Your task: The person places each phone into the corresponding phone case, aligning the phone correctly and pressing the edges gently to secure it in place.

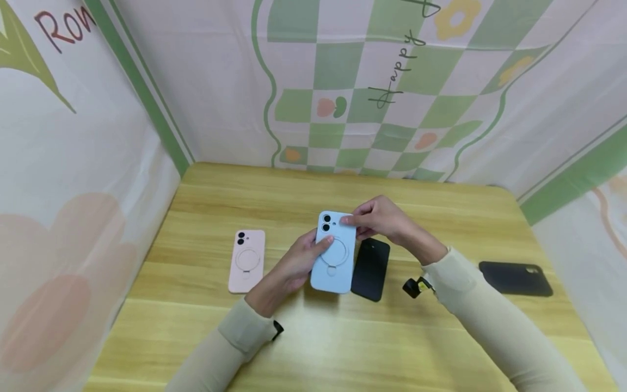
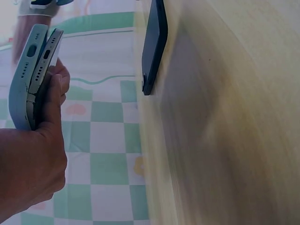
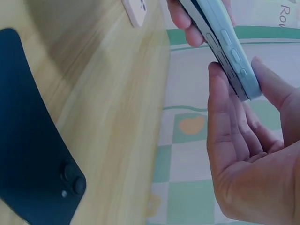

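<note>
My left hand (image 1: 297, 260) grips a light blue phone case (image 1: 338, 280) from its left side, thumb across the ring on its back. Inside that case lies a phone (image 2: 48, 51), and a thin gap shows between the two at the charging-port end in the left wrist view. At the camera end, my right hand (image 1: 384, 219) pinches the corner between thumb and fingers. Along the button side, the phone's edge (image 3: 216, 47) stands slightly proud of the case in the right wrist view. Both are held above the table, beside a black phone (image 1: 370, 272) lying on it.
A pink phone or case (image 1: 247, 280) with a ring on its back lies to the left on the wooden table (image 1: 313, 348). Farther right is a dark phone case (image 1: 516, 279), partly behind the right sleeve. Patterned fabric walls (image 1: 225, 98) enclose the table's back and sides.
</note>
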A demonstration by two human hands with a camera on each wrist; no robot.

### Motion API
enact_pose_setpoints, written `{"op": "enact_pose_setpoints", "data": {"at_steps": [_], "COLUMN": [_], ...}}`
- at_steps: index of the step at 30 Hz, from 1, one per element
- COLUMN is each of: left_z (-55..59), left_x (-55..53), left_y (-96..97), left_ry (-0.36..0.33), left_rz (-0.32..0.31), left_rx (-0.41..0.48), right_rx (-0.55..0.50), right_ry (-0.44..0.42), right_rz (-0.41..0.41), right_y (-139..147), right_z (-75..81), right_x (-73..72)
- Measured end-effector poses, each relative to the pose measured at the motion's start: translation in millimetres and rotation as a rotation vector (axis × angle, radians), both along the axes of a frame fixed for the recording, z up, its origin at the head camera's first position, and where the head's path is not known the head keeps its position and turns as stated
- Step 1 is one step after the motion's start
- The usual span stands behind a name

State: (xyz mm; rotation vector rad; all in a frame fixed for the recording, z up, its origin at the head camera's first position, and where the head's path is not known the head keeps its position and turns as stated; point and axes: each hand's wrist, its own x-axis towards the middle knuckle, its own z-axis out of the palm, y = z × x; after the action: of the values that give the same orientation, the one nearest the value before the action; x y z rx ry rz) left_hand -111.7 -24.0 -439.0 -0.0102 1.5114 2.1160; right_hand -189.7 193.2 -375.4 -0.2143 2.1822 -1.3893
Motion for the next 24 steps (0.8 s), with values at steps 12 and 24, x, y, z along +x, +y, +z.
{"op": "enact_pose_setpoints", "data": {"at_steps": [12, 24], "left_z": [-0.6, 1.2], "left_x": [0.3, 2.7], "left_y": [1.5, 1.4], "left_ry": [-0.013, -0.002], "left_rz": [-0.004, -0.008], "left_rx": [0.043, 0.044], "right_rx": [-0.067, -0.169], "right_ry": [-0.003, 0.011], "right_rz": [-0.018, -0.031], "right_y": [4.0, 5.3], "right_z": [-8.4, -17.3], "right_x": [2.0, 4.6]}}
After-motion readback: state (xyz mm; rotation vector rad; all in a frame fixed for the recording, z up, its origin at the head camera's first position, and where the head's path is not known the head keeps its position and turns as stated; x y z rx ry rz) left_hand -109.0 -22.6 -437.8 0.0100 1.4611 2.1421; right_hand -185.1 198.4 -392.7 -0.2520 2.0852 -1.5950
